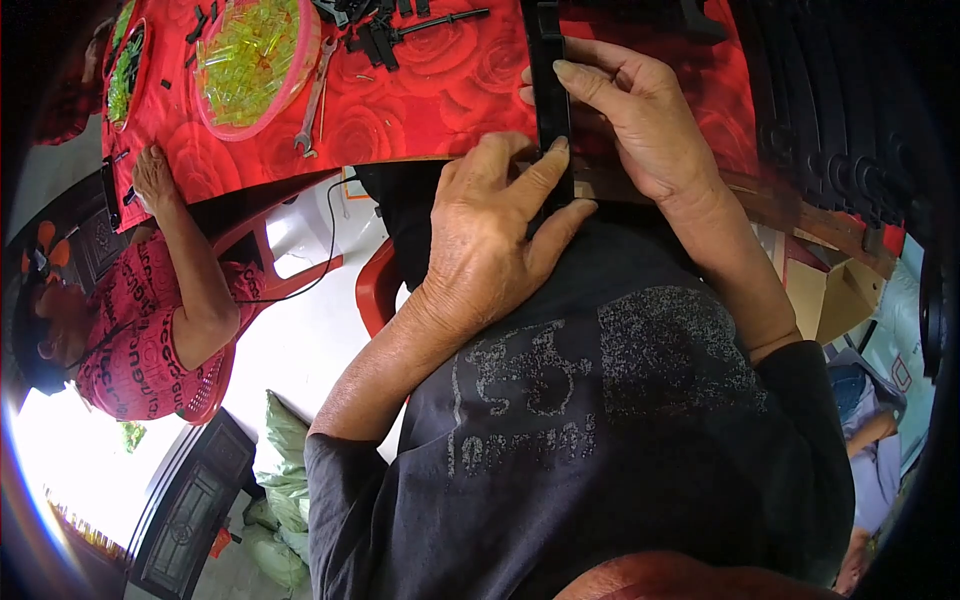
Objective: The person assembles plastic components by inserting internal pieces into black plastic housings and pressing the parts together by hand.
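A long, narrow black part (548,95), plastic by its look, stands lengthwise at the near edge of the table, its far end running past the top of the view. My left hand (485,225) grips its near end, the thumb and fingers closed about it. Farther up, my right hand (645,120) pinches the same part from the right, with the thumb on its upper face. Some of the right fingertips are hidden behind it. What the part belongs to cannot be made out.
A red rose-patterned cloth (440,110) covers the table. On it are a pink-rimmed basket (300,75) of yellow-green clear pieces, a wrench (318,100) and loose black parts (378,42). Black parts (835,150) are stacked at right. A co-worker (150,320) sits at left.
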